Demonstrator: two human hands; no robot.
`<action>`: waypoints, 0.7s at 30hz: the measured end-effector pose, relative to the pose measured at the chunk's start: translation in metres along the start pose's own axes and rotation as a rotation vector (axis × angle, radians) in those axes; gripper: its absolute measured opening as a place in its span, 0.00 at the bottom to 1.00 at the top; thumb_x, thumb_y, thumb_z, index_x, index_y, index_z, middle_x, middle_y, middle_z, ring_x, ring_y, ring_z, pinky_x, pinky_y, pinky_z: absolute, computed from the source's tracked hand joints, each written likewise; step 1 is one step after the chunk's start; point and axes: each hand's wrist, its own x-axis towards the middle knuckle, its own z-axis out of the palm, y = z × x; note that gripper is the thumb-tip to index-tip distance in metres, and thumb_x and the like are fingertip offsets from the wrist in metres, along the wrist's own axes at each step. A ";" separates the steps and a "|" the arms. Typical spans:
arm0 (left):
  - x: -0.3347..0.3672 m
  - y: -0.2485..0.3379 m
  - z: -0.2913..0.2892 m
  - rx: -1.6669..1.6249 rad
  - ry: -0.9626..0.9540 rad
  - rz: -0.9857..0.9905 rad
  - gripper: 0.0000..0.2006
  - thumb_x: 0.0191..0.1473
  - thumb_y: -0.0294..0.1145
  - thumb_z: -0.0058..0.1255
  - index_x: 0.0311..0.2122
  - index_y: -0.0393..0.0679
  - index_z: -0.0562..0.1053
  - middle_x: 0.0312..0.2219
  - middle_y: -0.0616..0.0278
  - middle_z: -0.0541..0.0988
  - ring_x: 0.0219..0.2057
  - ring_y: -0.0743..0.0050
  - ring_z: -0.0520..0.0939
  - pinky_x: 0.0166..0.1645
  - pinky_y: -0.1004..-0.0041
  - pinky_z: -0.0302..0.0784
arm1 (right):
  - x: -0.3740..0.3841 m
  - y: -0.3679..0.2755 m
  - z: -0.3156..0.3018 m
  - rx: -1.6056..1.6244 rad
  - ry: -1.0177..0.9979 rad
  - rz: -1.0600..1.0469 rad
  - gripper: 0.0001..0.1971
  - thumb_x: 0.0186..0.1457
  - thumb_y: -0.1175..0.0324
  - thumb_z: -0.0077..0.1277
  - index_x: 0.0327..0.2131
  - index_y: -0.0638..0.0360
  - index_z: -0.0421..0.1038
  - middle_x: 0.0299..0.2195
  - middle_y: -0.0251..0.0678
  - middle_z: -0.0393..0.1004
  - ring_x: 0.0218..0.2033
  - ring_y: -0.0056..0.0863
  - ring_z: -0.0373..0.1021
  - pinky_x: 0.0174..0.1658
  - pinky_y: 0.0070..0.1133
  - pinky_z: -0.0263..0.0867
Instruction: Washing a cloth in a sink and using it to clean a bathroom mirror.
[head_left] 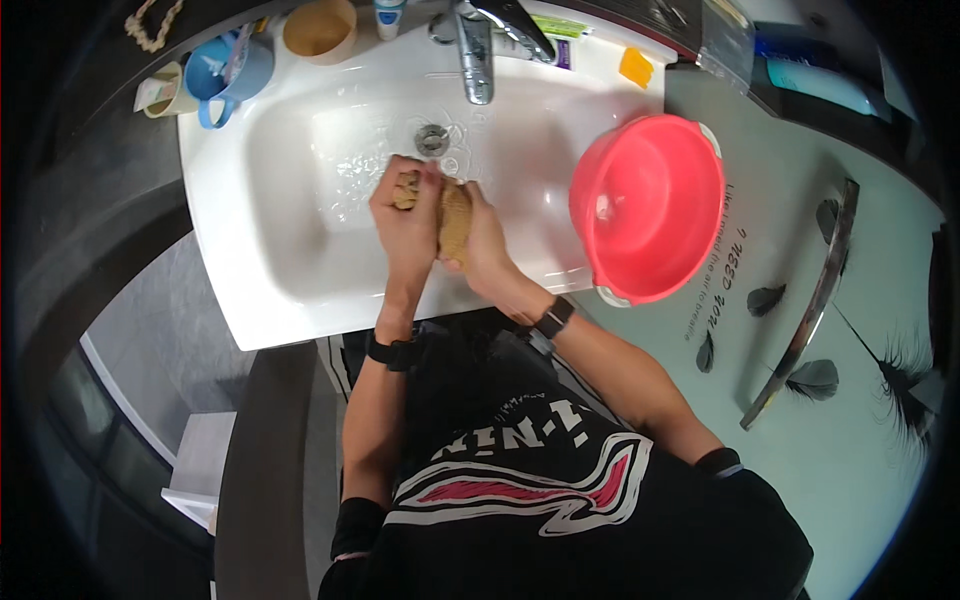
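Both my hands grip a wadded yellow-brown cloth (455, 222) over the white sink (285, 215). My left hand (408, 225) closes round its left part, and a bit of the cloth bulges out between thumb and fingers. Against the cloth's right side, my right hand (486, 243) is wrapped, its fingers partly hidden. Just beyond the hands lies the metal drain (432, 140), with water and small bubbles around it. The chrome faucet (477, 65) stands at the sink's far edge.
A pink-red basin (655, 215) rests on the sink's right rim. Along the back left stand a blue mug (228, 78), a beige cup (320, 32) and a white tube (390, 18). An orange piece (636, 67) lies at the back right. A glass panel with a long handle (800, 310) stands right.
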 end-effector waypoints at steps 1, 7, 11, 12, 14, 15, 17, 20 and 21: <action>-0.001 -0.001 0.000 0.165 0.084 0.076 0.08 0.62 0.27 0.50 0.31 0.36 0.69 0.25 0.64 0.75 0.27 0.80 0.74 0.35 0.77 0.71 | 0.004 0.002 0.001 -0.007 0.012 -0.004 0.19 0.67 0.51 0.34 0.39 0.55 0.70 0.23 0.36 0.71 0.13 0.28 0.67 0.09 0.21 0.52; 0.014 -0.017 0.003 0.262 0.238 0.088 0.11 0.61 0.29 0.53 0.27 0.35 0.71 0.17 0.61 0.75 0.19 0.80 0.72 0.27 0.74 0.69 | 0.056 0.044 -0.006 -0.705 0.239 -0.830 0.21 0.67 0.61 0.35 0.33 0.71 0.71 0.22 0.50 0.72 0.17 0.36 0.71 0.20 0.32 0.63; 0.023 -0.021 0.001 0.451 0.132 0.067 0.12 0.60 0.31 0.53 0.27 0.35 0.74 0.16 0.54 0.77 0.16 0.69 0.76 0.26 0.70 0.72 | 0.058 0.040 -0.011 -0.348 0.194 -0.389 0.27 0.69 0.54 0.35 0.28 0.71 0.69 0.17 0.46 0.70 0.17 0.33 0.71 0.20 0.30 0.63; 0.022 -0.018 0.003 0.489 0.112 0.078 0.12 0.60 0.32 0.53 0.27 0.35 0.74 0.16 0.51 0.78 0.16 0.65 0.78 0.26 0.68 0.73 | 0.056 0.039 -0.015 -0.353 0.190 -0.383 0.27 0.69 0.54 0.35 0.28 0.71 0.69 0.17 0.46 0.70 0.17 0.33 0.71 0.20 0.30 0.63; 0.017 -0.022 0.006 0.455 0.126 0.098 0.12 0.60 0.33 0.53 0.28 0.35 0.75 0.17 0.51 0.79 0.17 0.64 0.79 0.27 0.68 0.74 | 0.042 0.017 -0.014 -0.207 0.044 -0.229 0.29 0.68 0.46 0.36 0.29 0.66 0.70 0.16 0.39 0.70 0.14 0.27 0.70 0.15 0.24 0.61; 0.017 -0.022 0.009 0.416 0.129 0.126 0.12 0.60 0.33 0.52 0.29 0.35 0.76 0.18 0.50 0.79 0.18 0.63 0.80 0.28 0.67 0.75 | 0.044 0.017 -0.027 -0.213 -0.080 -0.175 0.30 0.66 0.40 0.38 0.32 0.62 0.71 0.17 0.34 0.70 0.13 0.23 0.68 0.11 0.19 0.58; 0.012 -0.016 0.012 0.436 0.131 0.095 0.13 0.62 0.35 0.50 0.33 0.35 0.78 0.20 0.49 0.81 0.21 0.60 0.83 0.30 0.67 0.76 | 0.026 0.001 -0.032 -0.263 -0.173 -0.136 0.30 0.64 0.38 0.40 0.34 0.61 0.70 0.18 0.33 0.71 0.14 0.22 0.69 0.12 0.18 0.57; 0.007 -0.012 0.010 0.306 0.067 -0.103 0.15 0.63 0.39 0.49 0.40 0.35 0.78 0.31 0.49 0.83 0.31 0.57 0.84 0.39 0.67 0.78 | 0.001 -0.018 -0.032 -0.468 -0.137 -0.110 0.31 0.60 0.35 0.43 0.38 0.59 0.68 0.24 0.35 0.73 0.17 0.22 0.71 0.13 0.16 0.57; 0.004 -0.009 0.011 0.312 0.075 -0.107 0.15 0.63 0.39 0.49 0.40 0.35 0.78 0.31 0.49 0.83 0.31 0.57 0.84 0.39 0.67 0.78 | 0.002 -0.016 -0.044 -0.468 -0.144 -0.102 0.31 0.60 0.35 0.43 0.38 0.59 0.68 0.24 0.35 0.73 0.17 0.22 0.71 0.13 0.16 0.57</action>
